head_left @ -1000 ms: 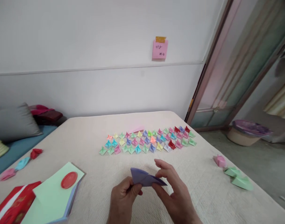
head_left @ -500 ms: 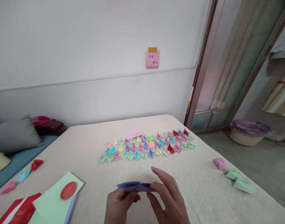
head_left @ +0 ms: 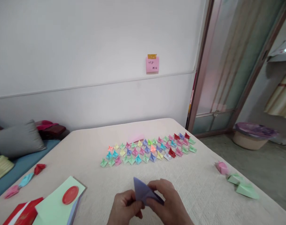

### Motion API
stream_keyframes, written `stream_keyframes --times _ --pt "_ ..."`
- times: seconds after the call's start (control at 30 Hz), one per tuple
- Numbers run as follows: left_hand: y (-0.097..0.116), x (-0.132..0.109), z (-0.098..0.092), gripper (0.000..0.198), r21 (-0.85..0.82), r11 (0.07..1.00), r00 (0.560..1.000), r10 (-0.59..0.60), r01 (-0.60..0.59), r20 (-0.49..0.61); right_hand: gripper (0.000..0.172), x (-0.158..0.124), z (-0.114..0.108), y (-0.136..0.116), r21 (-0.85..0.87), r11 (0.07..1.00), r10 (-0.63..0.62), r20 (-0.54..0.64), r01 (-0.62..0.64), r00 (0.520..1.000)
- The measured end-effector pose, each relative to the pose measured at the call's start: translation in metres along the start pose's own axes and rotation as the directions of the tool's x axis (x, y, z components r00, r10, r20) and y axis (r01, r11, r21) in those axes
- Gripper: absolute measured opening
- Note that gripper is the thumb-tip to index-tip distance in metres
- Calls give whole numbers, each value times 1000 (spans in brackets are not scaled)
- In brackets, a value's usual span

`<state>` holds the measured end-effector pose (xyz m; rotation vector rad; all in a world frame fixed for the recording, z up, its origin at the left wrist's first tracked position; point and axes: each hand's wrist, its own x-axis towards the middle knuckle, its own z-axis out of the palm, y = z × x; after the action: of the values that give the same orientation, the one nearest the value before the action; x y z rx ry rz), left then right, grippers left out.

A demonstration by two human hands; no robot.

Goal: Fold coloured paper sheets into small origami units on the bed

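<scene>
A purple folded paper piece (head_left: 141, 191) is held between my two hands above the near part of the cloth-covered table (head_left: 96, 184), one pointed corner standing up. My left hand (head_left: 124, 206) pinches its lower left edge between thumb and fingers. On its right side, my right hand (head_left: 167, 200) grips it with the thumb in front and the fingers behind. Beyond the hands, several small folded paper figures (head_left: 138, 159) in many colours sit in rows. Part of the purple paper is hidden by the fingers.
At the left lie a green paper stack (head_left: 52, 198) with a red round lid (head_left: 70, 195) on top and a red packet (head_left: 24, 212). Folded papers lie along the left edge, including a red one (head_left: 39, 169). Pink (head_left: 222, 167) and green folded papers (head_left: 247, 190) lie near the right edge.
The purple paper has turned from nearly edge-on and level to tilted, with a point upward. My right hand has closed in on it, its raised index finger now bent around the paper.
</scene>
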<state>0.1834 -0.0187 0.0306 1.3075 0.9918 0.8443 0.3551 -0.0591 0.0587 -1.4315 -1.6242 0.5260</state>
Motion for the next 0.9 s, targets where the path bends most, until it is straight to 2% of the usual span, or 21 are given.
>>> stream_keyframes --times 0.07,0.17,0.3,0.47,0.63,0.77,0.83,0.9 --pt "-2 1 2 17 0 998 997 -59 59 52 7 2 0 -3 179 960 188 165 -217 968" --pt "-6 1 3 15 -5 995 988 -100 101 119 15 5 0 -4 384 846 254 318 -369 914" --pt "-5 -1 2 18 -20 992 973 -119 125 198 22 7 1 3 397 818 273 372 -417 887" --pt "5 -3 2 26 -123 992 979 8 18 206 27 6 11 16 354 780 337 459 -517 822" --pt "14 -8 0 33 -192 975 949 -51 115 310 22 2 22 17 360 750 312 547 -556 776" --pt "14 -10 -4 37 -54 992 965 -99 115 244 18 1 24 17 359 710 300 624 -606 721" --pt "13 -9 -5 42 4 998 978 -68 69 197 17 1 23 18 351 712 287 644 -608 709" --pt "12 -7 -6 37 -3 1000 992 -3 4 127 18 1 22 17 327 729 286 652 -601 702"
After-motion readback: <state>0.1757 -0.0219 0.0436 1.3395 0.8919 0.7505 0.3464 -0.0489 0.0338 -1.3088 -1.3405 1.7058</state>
